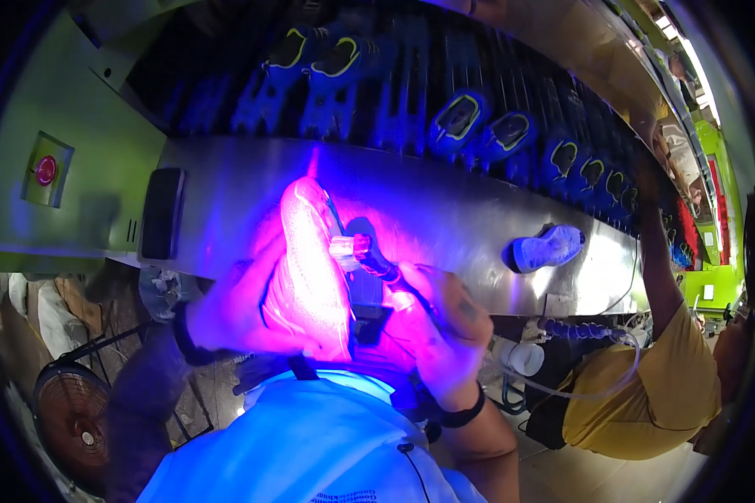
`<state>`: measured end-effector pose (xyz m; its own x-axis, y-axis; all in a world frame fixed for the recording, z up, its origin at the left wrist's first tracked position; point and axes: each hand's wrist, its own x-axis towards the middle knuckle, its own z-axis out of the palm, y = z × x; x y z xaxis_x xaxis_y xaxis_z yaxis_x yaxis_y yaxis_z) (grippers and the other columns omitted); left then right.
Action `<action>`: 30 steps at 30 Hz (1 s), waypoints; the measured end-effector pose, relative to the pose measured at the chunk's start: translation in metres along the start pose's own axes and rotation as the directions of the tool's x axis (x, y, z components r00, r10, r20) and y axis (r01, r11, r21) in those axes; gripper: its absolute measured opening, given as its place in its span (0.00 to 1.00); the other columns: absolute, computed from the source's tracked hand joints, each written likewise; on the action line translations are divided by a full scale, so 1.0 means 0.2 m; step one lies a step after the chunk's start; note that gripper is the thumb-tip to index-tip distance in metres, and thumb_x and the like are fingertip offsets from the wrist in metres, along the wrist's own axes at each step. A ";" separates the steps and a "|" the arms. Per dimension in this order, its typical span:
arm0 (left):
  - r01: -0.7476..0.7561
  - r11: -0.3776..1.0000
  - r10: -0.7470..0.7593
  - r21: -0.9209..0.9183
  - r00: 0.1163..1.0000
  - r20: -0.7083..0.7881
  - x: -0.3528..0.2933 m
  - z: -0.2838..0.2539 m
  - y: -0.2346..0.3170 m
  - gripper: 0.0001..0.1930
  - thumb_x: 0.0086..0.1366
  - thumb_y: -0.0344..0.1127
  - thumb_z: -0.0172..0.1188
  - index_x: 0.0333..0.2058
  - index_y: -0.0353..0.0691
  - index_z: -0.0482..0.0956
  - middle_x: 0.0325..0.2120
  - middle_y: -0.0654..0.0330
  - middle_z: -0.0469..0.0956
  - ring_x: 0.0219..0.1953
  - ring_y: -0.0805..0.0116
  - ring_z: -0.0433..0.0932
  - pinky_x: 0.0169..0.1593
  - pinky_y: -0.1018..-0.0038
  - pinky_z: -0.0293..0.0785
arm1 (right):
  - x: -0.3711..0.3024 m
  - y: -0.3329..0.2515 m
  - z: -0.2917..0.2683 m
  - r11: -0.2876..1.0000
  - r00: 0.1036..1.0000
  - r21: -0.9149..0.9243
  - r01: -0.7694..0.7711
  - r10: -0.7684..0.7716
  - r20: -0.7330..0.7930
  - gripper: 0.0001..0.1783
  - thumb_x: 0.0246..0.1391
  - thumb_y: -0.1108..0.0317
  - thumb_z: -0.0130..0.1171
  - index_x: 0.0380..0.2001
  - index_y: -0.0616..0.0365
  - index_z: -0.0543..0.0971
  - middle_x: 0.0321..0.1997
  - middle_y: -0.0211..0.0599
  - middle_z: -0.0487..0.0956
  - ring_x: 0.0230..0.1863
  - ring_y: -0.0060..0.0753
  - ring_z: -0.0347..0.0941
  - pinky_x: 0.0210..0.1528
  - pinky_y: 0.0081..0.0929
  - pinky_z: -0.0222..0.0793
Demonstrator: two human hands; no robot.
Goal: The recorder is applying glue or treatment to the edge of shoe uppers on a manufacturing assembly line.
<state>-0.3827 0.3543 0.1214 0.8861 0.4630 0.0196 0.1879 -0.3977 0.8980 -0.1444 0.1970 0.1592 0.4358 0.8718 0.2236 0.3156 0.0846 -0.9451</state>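
A shoe point(315, 272), lit bright pink under violet light, is tilted up in front of me over the metal ledge's near edge. My left hand point(242, 306) is closed around its left side and lower end. Between the fingers of my right hand point(436, 314) is a small brush point(377, 261) with a dark handle. Its pale, glowing tip meets the shoe's right edge, or lies very close to it. Glare washes out the shoe's surface detail.
Behind the metal ledge point(445, 197), a dark conveyor carries several blue shoes point(459, 117). A phone-like dark slab point(162, 214) lies left; a pale shoe-shaped piece point(547, 248) lies right. A fan point(74, 423) stands lower left. A co-worker in yellow point(646, 386) reaches toward the conveyor.
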 end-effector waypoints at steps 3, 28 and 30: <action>-0.077 0.995 0.071 0.070 0.993 0.093 -0.08 0.08 0.06 0.68 0.46 0.61 0.81 0.68 0.16 0.50 0.61 0.31 0.69 0.63 0.43 0.74 0.66 0.56 0.70 | 0.03 -0.05 0.00 0.998 0.997 -0.017 0.057 -0.058 -0.058 0.19 0.55 0.77 0.69 0.51 0.59 0.85 0.45 0.38 0.85 0.37 0.26 0.79 0.37 0.23 0.73; 0.160 0.880 -0.177 -0.447 0.984 0.004 -0.13 0.08 0.12 0.65 0.47 0.51 0.83 0.72 0.26 0.48 0.69 0.42 0.61 0.71 0.52 0.61 0.72 0.57 0.58 | -0.24 -0.04 0.01 0.982 0.982 0.003 -0.190 0.190 -0.020 0.18 0.54 0.79 0.68 0.50 0.65 0.84 0.44 0.42 0.86 0.43 0.32 0.81 0.49 0.29 0.74; 0.223 0.851 -0.293 -0.476 0.953 -0.076 -0.13 0.09 0.14 0.63 0.47 0.48 0.83 0.72 0.27 0.50 0.70 0.43 0.58 0.73 0.53 0.58 0.73 0.57 0.57 | -0.30 -0.03 0.01 0.990 0.991 -0.033 -0.135 0.134 -0.013 0.18 0.54 0.79 0.68 0.50 0.65 0.84 0.44 0.43 0.86 0.42 0.35 0.81 0.49 0.30 0.74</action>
<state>-0.3928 0.3182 0.1377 0.7573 0.6182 -0.2105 0.1560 0.1418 0.9775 -0.1731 0.1457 0.1506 0.4848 0.8691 0.0978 0.2816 -0.0492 -0.9583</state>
